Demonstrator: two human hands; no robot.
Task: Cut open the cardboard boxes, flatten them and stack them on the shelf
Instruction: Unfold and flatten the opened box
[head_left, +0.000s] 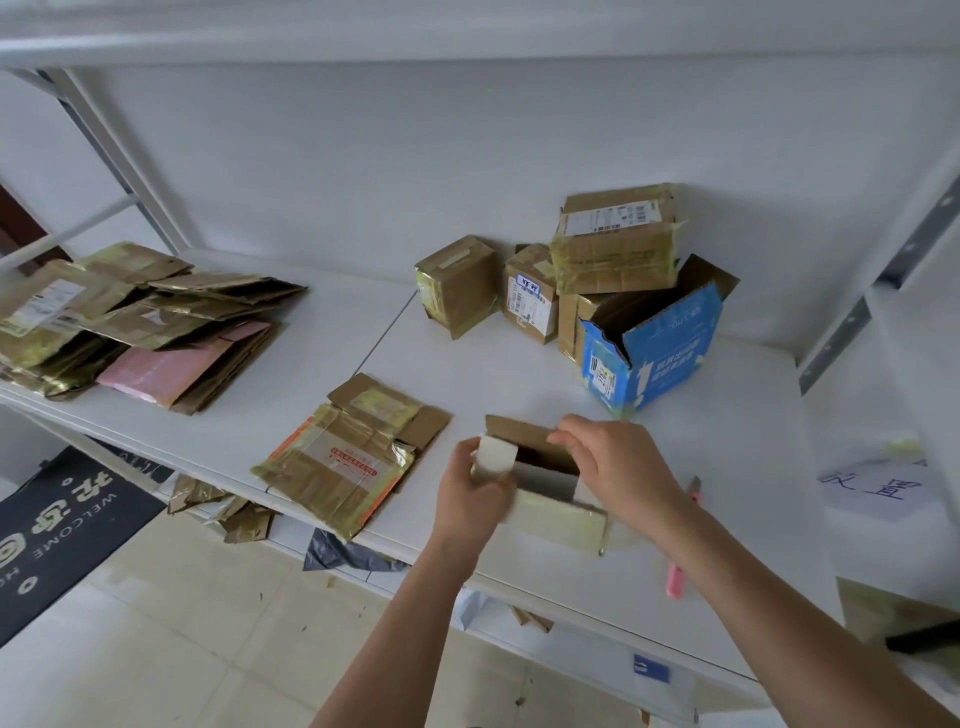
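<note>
A small opened cardboard box (550, 493) stands near the front edge of the white shelf (493, 364). My left hand (475, 488) grips its left end flap. My right hand (618, 473) holds the far top flap, fingers curled over its edge. A single flattened box (348, 457) lies just to the left. A pile of flattened boxes (135, 322) sits at the far left. Several uncut taped boxes (524, 286) and an opened blue box (654, 348) stand at the back right. A pink utility knife (680, 566) lies on the shelf by my right forearm.
A shelf upright with a paper label (872, 488) rises at the right. Cardboard scraps (228, 512) lie on the lower shelf. A dark doormat (57, 530) covers the tiled floor at the left.
</note>
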